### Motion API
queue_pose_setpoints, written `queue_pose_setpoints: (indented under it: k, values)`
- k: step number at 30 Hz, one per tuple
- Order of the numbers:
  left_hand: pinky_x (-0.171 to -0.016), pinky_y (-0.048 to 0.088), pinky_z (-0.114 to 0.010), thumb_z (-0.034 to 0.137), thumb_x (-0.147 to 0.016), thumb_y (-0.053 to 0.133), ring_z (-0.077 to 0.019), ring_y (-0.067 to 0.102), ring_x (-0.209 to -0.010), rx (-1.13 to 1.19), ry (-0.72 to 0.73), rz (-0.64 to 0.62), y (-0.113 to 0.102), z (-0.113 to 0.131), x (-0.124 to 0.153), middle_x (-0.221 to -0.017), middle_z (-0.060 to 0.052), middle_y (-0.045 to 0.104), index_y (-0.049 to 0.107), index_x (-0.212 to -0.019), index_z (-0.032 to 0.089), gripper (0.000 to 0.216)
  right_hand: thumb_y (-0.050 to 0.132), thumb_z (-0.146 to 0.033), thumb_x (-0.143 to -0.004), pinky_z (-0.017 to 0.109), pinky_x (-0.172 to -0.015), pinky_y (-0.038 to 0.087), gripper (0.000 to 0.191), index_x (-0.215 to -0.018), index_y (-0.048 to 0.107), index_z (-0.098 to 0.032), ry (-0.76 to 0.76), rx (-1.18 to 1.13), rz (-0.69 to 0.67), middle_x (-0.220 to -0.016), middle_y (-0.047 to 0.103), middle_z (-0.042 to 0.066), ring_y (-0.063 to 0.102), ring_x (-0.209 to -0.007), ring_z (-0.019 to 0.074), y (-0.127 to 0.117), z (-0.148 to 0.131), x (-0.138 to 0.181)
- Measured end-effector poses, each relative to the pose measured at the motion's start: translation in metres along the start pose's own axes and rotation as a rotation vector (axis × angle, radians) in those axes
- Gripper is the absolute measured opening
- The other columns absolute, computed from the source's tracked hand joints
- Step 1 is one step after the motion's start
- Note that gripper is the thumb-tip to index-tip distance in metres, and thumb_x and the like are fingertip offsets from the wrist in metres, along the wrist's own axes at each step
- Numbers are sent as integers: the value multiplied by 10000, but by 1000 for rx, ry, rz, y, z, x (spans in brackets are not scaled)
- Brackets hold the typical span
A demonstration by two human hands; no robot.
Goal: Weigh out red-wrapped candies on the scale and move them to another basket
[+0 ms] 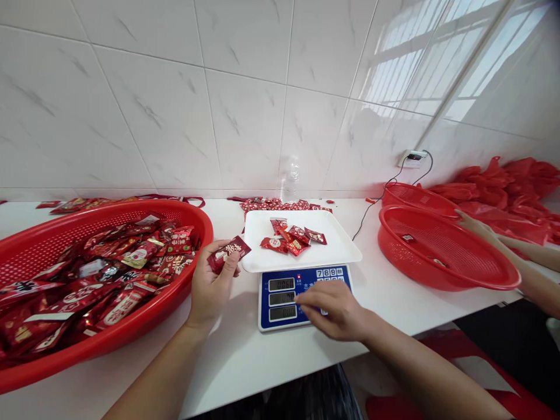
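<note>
Clock centre: scale (301, 284). At 9, a packet-filled red basket (144, 333) rests on the white tabletop (238, 356); between basket and scale, the left hand (213, 286) pinches one dark-red packet (234, 248) beside the tray (289, 263). At 12, a tiled wall (245, 128) bounds the surface. At 6, a tabletop strip separates scale from front edge (306, 372). The right hand (335, 309), half-curled, overlies the keypad (335, 272); any grip cannot be determined. At 3, tabletop separates scale from red colander (429, 277).
</note>
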State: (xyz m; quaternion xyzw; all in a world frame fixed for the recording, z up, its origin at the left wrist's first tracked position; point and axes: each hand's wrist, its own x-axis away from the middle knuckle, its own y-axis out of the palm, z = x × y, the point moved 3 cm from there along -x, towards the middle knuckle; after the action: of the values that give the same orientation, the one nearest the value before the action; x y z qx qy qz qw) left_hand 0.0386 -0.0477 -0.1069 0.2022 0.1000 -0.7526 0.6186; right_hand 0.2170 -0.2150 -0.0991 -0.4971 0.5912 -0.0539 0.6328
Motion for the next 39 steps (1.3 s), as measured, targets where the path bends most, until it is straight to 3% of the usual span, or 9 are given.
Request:
queue_pose_setpoints:
  k: [6,10,15,23,27,31,36,39]
  values:
    - [-592,482,-246,365,-829,649,-110,546,-602,75,6,-59,2,-2,1,-755,3,597,579,-1090,231,302,481,-268,-940,317,-753,536,224,-1099,630,-215,372,322,-35,-1004,705,68,659,-905,190,-36,58,-2]
    - [-600,472,-240,356,-846,640,-111,541,-614,58,5,-96,0,-3,0,-732,12,593,572,-1098,235,287,491,-268,-924,393,-858,510,311,-1217,590,-235,572,473,-224,-1171,652,77,586,-1093,245,-42,97,-12]
    - [-605,479,-232,371,-840,650,-105,551,-619,22,-8,-58,-5,-1,-2,-768,5,613,575,-1100,231,306,515,-278,-911,378,-950,445,341,-1244,581,-245,652,427,-386,-1259,612,69,532,-1185,241,-29,125,-30]
    - [-600,479,-228,407,-833,653,-104,554,-625,0,-8,-54,-7,-1,-4,-779,3,611,570,-1091,211,335,428,-350,-962,331,-853,457,334,-1207,601,-202,714,340,-348,-1149,677,81,621,-1047,229,-20,150,-57]
    - [-592,471,-225,414,-839,644,-99,545,-619,-14,1,-61,-8,-3,-5,-782,5,603,567,-1088,206,333,370,-437,-977,329,-893,459,410,-1241,583,-208,723,243,-341,-1218,649,79,601,-1103,223,-11,152,-72]
    - [-597,470,-231,415,-845,638,-98,543,-625,-2,0,-80,-9,-5,-6,-807,-1,604,560,-1092,204,333,369,-573,-946,344,-1034,392,555,-1366,484,-230,646,137,-388,-1406,509,74,466,-1287,220,3,137,-85]
    - [-601,471,-244,419,-845,636,-107,546,-636,-4,5,-104,-8,-4,-6,-820,-7,598,555,-1087,204,333,373,-787,-812,646,-1086,199,797,-1469,324,-339,618,73,-522,-1559,259,97,133,-1444,374,21,117,-96]
    - [-601,468,-245,424,-847,632,-108,548,-630,-21,5,-100,-8,-4,-6,-802,-1,595,552,-1087,204,335,359,-834,-770,726,-1057,96,871,-1492,254,-357,620,87,-605,-1589,157,103,53,-1446,409,32,112,-100]
